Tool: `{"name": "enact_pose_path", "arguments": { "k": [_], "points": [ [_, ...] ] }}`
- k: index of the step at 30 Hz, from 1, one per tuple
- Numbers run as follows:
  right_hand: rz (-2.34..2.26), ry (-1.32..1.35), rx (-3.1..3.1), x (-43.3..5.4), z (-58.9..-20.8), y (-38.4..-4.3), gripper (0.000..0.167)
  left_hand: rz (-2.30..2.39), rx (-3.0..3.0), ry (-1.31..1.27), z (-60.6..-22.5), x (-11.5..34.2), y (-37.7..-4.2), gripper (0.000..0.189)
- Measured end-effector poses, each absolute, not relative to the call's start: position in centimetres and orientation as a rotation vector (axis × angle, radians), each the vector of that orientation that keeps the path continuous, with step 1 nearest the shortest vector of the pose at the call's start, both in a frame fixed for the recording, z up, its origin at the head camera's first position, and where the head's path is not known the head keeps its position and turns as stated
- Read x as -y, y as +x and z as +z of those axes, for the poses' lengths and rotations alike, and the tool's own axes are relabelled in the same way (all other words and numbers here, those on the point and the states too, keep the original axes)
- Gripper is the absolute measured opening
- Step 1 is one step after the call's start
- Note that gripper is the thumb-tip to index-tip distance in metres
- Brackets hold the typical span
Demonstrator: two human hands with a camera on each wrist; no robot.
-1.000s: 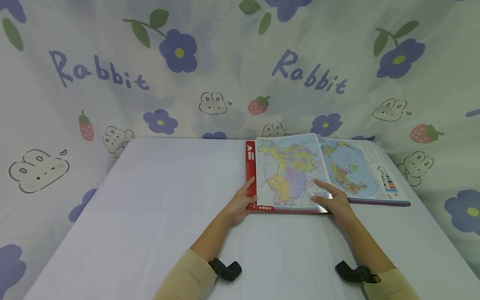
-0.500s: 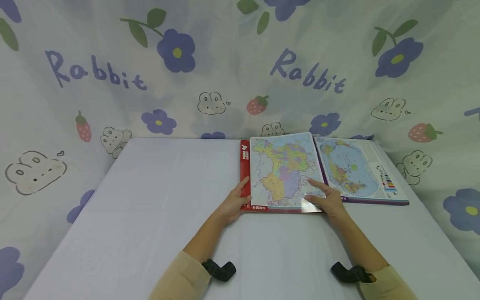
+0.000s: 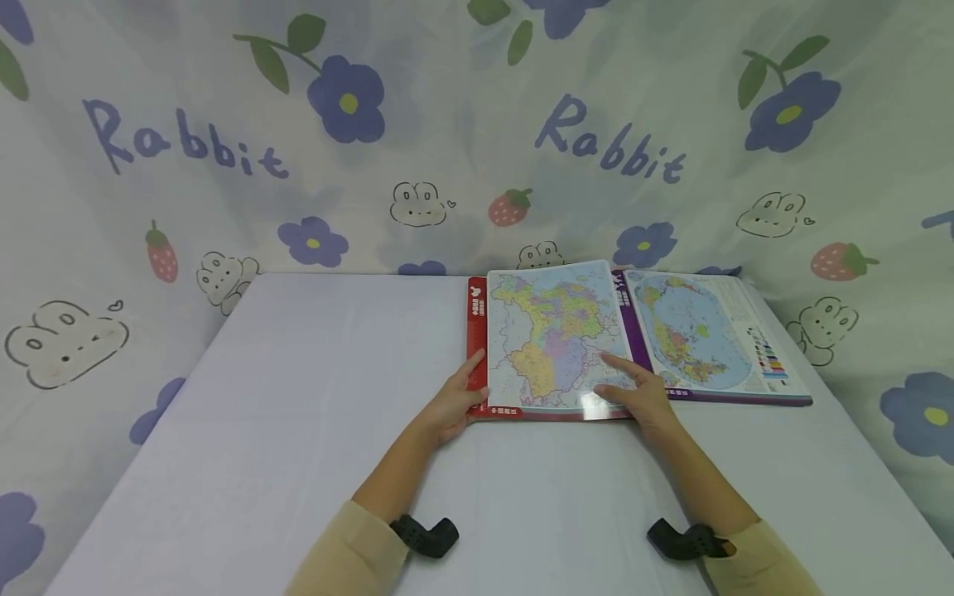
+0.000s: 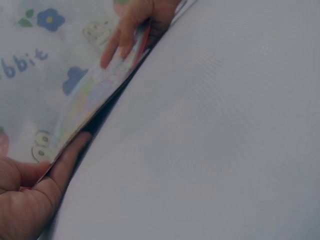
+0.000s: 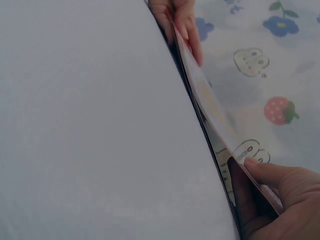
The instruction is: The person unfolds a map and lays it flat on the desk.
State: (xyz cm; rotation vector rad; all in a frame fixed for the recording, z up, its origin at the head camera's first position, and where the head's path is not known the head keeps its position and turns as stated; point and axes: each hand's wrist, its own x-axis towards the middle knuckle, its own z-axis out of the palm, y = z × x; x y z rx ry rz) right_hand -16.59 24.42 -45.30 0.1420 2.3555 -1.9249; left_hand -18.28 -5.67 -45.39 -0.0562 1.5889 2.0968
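A red-bordered map sheet (image 3: pixel 551 339), its lands in several colours, is held between both hands, flat side up and slightly raised off the table in the wrist views. My left hand (image 3: pixel 450 401) grips its lower left edge; in the left wrist view that hand (image 4: pixel 32 200) has its thumb above and fingers beneath. On the right edge, my right hand (image 3: pixel 644 397) has thumb and finger spread over the face; in the right wrist view other fingers of this hand (image 5: pixel 290 200) reach underneath. A purple-bordered world map (image 3: pixel 696 331) lies to the right, partly overlapped by the red-bordered one.
Both maps are at the far side of a white-covered table (image 3: pixel 298 397), near a hanging curtain (image 3: pixel 462 124) printed with flowers, rabbits and strawberries. Black devices are strapped to each wrist, one left (image 3: pixel 428 538) and one right (image 3: pixel 686 542), below beige sleeves.
Both hands have shifted the red-bordered map to the left. More of the world map's purple left border now shows. The world map itself has stayed in place.
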Motion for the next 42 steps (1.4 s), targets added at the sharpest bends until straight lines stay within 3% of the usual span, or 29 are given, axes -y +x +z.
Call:
{"name": "enact_pose_path", "arguments": {
  "k": [42],
  "points": [
    [-1.904,0.049,-2.339,-19.8,-45.4,-17.8,0.063,2.055,-1.658,-0.128,-44.9,10.8,-18.7,0.069]
  ]
}}
